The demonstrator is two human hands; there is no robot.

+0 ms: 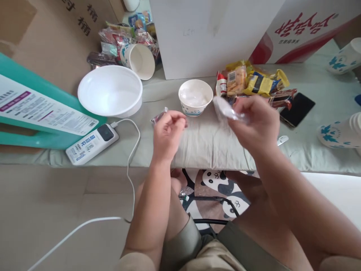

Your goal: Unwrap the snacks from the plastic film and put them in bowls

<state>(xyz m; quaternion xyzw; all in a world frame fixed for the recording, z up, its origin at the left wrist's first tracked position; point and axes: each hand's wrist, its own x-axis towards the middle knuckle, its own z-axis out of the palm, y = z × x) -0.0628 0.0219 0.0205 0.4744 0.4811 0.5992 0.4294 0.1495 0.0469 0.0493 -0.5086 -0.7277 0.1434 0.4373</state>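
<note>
In the head view, my right hand (pixel 255 122) pinches a crumpled, see-through plastic wrapper (pixel 225 108), smeared by motion, to the right of a paper bowl. The paper bowl (pixel 195 109) stands upright on the cloth, with something whitish and translucent inside. My left hand (pixel 168 133) is closed, its fingertips pressed together just in front of the bowl; whatever they hold is too small to make out. Behind its knuckles lies a small shiny packet (pixel 159 116), partly covered by the hand.
A white plastic basin (pixel 109 88), a tipped paper cup (pixel 142 62) and a power bank (pixel 91 143) with a white cable lie left. Snack packets (pixel 259 83), a phone (pixel 298 109) and stacked paper cups (pixel 341 131) lie right. A white carton (pixel 214 41) stands behind.
</note>
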